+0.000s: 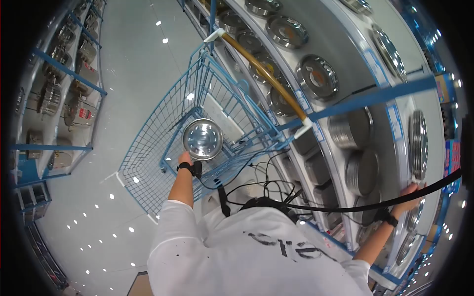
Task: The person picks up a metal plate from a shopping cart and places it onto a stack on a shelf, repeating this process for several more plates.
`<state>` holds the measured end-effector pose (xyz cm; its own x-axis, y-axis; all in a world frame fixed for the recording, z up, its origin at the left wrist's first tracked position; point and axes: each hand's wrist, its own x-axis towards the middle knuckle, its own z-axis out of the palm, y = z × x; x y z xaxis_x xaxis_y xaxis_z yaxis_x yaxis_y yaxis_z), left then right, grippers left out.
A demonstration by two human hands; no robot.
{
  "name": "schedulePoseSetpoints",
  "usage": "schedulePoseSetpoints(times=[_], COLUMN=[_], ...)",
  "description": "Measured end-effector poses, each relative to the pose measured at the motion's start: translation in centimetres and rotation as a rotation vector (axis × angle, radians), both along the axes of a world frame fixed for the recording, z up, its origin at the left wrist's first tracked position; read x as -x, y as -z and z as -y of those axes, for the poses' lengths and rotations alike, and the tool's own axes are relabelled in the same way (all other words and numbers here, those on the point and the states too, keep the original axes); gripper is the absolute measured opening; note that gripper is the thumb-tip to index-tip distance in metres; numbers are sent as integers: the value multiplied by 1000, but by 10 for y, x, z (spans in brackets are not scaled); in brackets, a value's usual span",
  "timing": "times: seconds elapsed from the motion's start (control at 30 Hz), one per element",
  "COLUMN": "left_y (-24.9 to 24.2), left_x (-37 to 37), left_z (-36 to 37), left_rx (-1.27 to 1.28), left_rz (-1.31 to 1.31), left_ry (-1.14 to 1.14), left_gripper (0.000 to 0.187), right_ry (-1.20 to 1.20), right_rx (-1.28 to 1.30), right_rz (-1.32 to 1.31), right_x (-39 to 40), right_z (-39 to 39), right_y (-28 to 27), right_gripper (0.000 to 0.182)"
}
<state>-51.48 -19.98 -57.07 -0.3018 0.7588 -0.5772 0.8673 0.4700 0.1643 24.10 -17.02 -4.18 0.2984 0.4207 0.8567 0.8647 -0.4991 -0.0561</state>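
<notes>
A shiny round steel bowl is held at its near rim by my left hand, over the blue wire shopping cart. The fingers of that hand are mostly hidden beneath the bowl. To the right, my right hand reaches to the shelf, its visible fingers stretched out and apart. Its fingertips are right at the lower end of a stack of steel dishes. More steel dishes lie just below this hand, and a black cable crosses in front of it.
Shelves on the right hold steel basins, stacked round pans and price labels. The cart's brown handle stands beside them. Across the aisle floor, a left rack carries more metal pots. Black cables hang around my waist.
</notes>
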Motion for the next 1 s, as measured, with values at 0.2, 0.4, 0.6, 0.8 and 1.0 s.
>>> schedulePoseSetpoints(times=[0.2, 0.4, 0.6, 0.8, 1.0], left_y=[127, 49, 81, 143, 96], left_x=[-1, -29, -25, -18, -17], left_z=[7, -20, -12, 2, -12], left_rx=[-193, -340, -482, -255, -187], left_rz=[524, 612, 576, 386, 449], left_ry=[-824, -1487, -1637, -1128, -1083], left_gripper=[39, 38, 31, 28, 36], right_ry=[-21, -21, 2, -18, 12], right_rx=[9, 9, 16, 5, 0], right_rz=[3, -45, -123, -148, -117], right_x=[18, 37, 49, 42, 49], right_z=[3, 1, -2, -1, -2], right_y=[-5, -10, -11, -11, -11], right_gripper=[42, 44, 43, 43, 43])
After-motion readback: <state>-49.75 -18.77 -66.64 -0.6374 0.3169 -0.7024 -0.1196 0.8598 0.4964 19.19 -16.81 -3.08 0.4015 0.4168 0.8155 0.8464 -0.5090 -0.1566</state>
